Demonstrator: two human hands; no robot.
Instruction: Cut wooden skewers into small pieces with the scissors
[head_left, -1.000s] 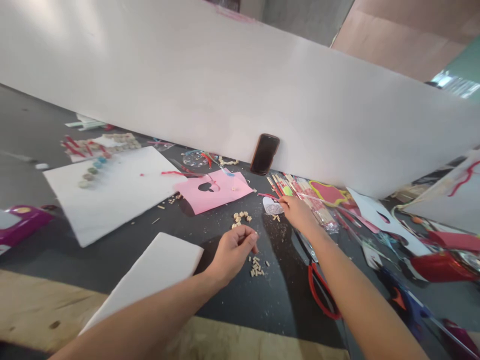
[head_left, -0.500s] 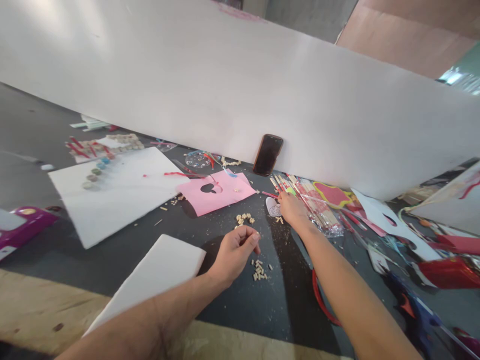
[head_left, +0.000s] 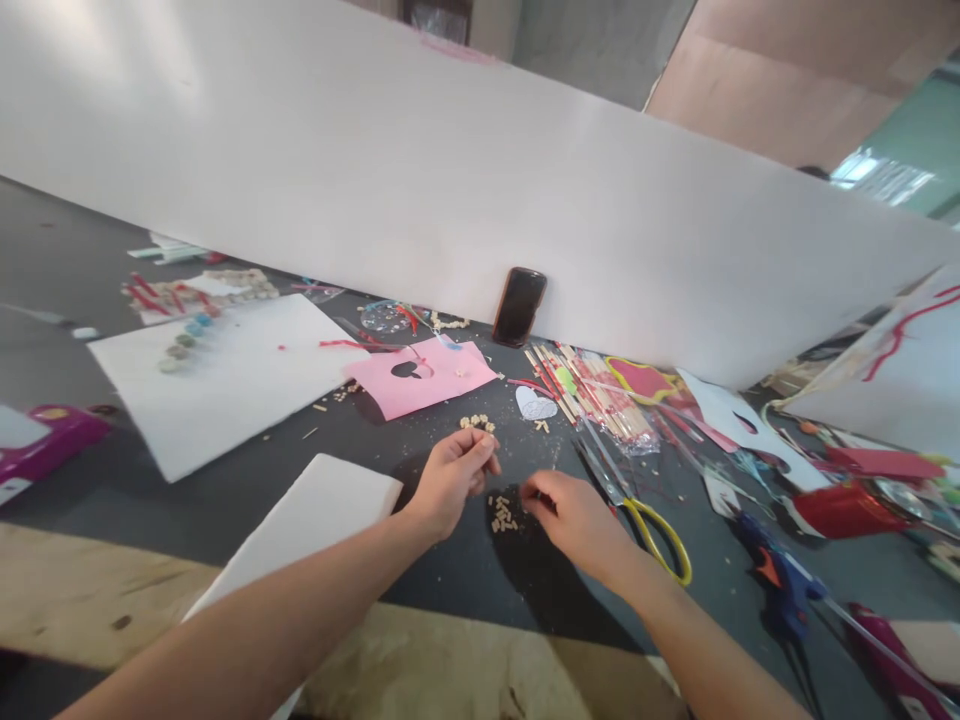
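My left hand (head_left: pixel 454 478) is closed in a pinch above the dark tabletop; whatever lies between its fingertips is too small to make out. Just beyond it sits a cluster of small pale wooden pieces (head_left: pixel 477 422), partly hidden by the fingers. My right hand (head_left: pixel 574 520) is curled over the table with a gap between thumb and forefinger, and nothing shows in it. Its fingertips are at the right edge of a loose pile of short cut stick pieces (head_left: pixel 503 516). Yellow-handled scissors (head_left: pixel 611 480) lie beside the right hand, partly behind its wrist.
White foam boards (head_left: pixel 225 375) lie to the left, and pink paper (head_left: pixel 420 375) lies ahead. A phone (head_left: pixel 519 305) leans on the white panel (head_left: pixel 420 190). A paper heart (head_left: pixel 535 403), packaged sticks (head_left: pixel 600 395), a blue glue gun (head_left: pixel 780 580) and a red can (head_left: pixel 855 508) stretch along the right.
My right hand has come back from beside the paper heart to the stick pile, uncovering the heart and scissors. My left hand remains pinched near the cluster. The view has shifted slightly.
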